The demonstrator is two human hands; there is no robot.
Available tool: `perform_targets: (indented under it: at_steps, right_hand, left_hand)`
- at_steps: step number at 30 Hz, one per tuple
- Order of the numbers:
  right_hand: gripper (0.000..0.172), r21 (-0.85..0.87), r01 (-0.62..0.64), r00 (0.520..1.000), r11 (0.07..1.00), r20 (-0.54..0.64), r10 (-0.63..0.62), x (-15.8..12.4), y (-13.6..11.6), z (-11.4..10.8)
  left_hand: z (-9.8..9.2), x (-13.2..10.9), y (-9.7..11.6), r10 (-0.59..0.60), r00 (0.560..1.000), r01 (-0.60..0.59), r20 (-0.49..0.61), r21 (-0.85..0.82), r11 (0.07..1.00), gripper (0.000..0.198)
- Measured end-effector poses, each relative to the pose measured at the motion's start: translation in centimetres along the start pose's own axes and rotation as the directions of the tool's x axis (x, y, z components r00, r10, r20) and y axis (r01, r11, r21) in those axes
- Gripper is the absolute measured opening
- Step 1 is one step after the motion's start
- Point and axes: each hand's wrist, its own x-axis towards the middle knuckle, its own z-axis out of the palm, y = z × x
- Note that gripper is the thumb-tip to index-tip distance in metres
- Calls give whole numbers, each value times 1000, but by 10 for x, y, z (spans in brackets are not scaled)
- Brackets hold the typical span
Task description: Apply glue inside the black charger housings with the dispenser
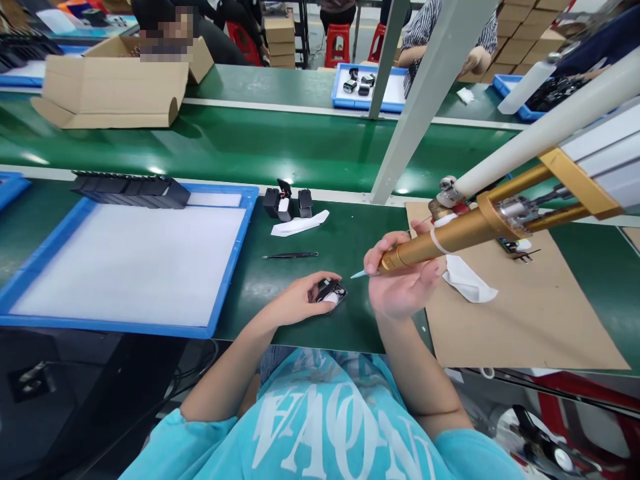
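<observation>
My left hand (300, 300) is closed on a small black part (331, 291) that rests on the green table near its front edge. My right hand (403, 280) is wrapped round the front of a long gold dispensing tool (465, 230). The tool's pale blue tip (359, 273) points left at the black part, a short gap away. A white cloth (467, 280) lies just right of my right hand on a sheet of brown cardboard (530, 313).
Black tweezers (290, 255) lie on the table beyond my left hand. Two small black parts (289, 202) and a white wipe (299, 224) sit farther back. A blue tray (125, 260) with white foam lies at left. Other people work across the conveyor.
</observation>
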Motion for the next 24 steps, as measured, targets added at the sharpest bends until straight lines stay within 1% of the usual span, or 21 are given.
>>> perform_targets:
  at_steps: [4,8,12,18,22,24]
  right_hand:
    - [36,-38,-19,1000,999,-19,19,0,-1,0]
    - [39,-64,-34,999,997,-29,32,1,0,0]
    - [36,-46,-36,999,998,-27,35,1,-1,0]
    - [39,-62,-62,997,996,-58,59,1,-2,0]
    - [37,-33,-56,998,998,-34,55,0,-2,-1]
    - [35,-13,-50,998,999,-25,50,1,-1,-1]
  left_hand:
    - [6,2,2,6,1000,-7,-8,-43,999,44]
    - [12,2,8,-12,996,13,-84,12,1000,36]
    - [16,3,8,-15,988,24,-156,57,998,30]
    - [17,4,3,28,988,-31,-154,-18,999,37]
    - [18,6,2,22,988,-26,-154,-25,999,40]
    - [16,5,0,33,990,-39,-134,-42,998,43]
